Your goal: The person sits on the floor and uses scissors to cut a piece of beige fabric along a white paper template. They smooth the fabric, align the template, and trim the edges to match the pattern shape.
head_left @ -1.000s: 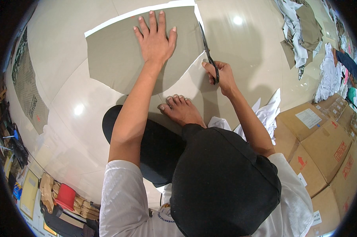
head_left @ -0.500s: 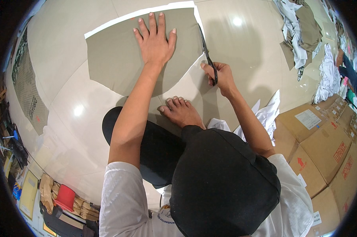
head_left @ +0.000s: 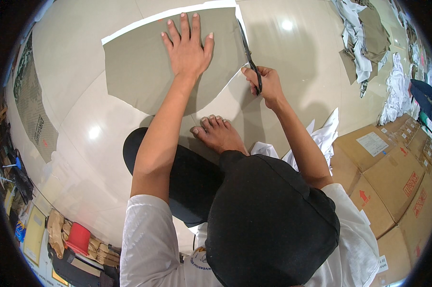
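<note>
A wide olive-grey piece of fabric (head_left: 135,67) lies flat on the floor, with a white layer (head_left: 197,6) showing along its far edge and right side. Spread on top of it, my left hand (head_left: 188,53) presses down with its fingers apart. My right hand (head_left: 266,86) grips black scissors (head_left: 247,50) by the handles at the fabric's right edge. The blades point away from me, along the narrow white margin there. How far apart the blades are is hard to make out.
My bare foot (head_left: 218,134) is on the floor just below the fabric. White scraps (head_left: 321,138) lie by my right forearm, beside stacked cardboard boxes (head_left: 393,172). Farther right are heaped cloth pieces (head_left: 361,43). A patterned printed sheet (head_left: 34,105) lies at left, a red object (head_left: 78,238) at lower left.
My right hand and the scissors have moved slightly farther away along the fabric's right edge. My left hand stays almost in place on the fabric.
</note>
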Motion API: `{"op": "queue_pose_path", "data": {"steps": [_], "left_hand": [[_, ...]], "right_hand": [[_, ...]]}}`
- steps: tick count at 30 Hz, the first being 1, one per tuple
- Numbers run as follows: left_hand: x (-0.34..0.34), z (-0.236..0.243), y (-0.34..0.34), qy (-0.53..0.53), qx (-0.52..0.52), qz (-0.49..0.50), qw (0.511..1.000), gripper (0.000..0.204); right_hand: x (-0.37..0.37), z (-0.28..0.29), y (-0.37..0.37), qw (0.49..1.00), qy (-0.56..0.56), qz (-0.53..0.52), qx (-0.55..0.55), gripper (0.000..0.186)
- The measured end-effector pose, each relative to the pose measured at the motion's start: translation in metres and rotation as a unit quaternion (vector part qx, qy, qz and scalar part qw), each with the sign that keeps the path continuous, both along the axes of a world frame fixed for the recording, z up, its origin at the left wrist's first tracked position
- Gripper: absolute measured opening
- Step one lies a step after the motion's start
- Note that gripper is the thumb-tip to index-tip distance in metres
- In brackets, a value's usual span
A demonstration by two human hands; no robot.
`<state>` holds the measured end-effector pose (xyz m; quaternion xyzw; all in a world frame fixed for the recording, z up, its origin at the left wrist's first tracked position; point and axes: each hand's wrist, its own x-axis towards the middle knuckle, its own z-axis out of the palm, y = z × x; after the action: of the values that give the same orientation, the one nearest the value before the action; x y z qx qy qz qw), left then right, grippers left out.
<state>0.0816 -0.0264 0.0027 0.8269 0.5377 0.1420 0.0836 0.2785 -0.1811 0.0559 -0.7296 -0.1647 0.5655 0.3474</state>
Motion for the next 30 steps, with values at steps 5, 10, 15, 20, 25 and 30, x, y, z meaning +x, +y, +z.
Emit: {"op": "queue_pose_path", "data": {"steps": [5,10,15,20,25,30], "left_hand": [[-0.002,-0.006,0.001,-0.002,0.012,-0.003,1.0,0.076],[-0.001,-0.003,0.0,0.004,0.003,-0.001,1.0,0.077],[-0.002,-0.007,0.002,0.006,0.014,-0.002,1.0,0.076],[0.0,-0.004,0.001,0.007,0.007,0.0,1.0,0.077],[-0.002,-0.005,0.001,0.007,0.01,-0.003,1.0,0.077],[-0.001,-0.003,0.0,0.005,-0.001,0.0,1.0,0.076]], "right_hand": [[0.0,-0.002,0.0,1.0,-0.009,0.003,-0.004,0.04],[0.001,-0.001,-0.001,1.0,-0.009,0.004,0.004,0.038],[0.002,-0.008,-0.005,1.0,-0.002,0.005,0.008,0.04],[0.002,0.0,0.005,1.0,0.007,0.006,0.007,0.04],[0.0,0.006,0.015,1.0,0.017,-0.003,0.013,0.04],[-0.002,0.007,0.019,1.0,0.021,-0.006,0.017,0.039]]}}
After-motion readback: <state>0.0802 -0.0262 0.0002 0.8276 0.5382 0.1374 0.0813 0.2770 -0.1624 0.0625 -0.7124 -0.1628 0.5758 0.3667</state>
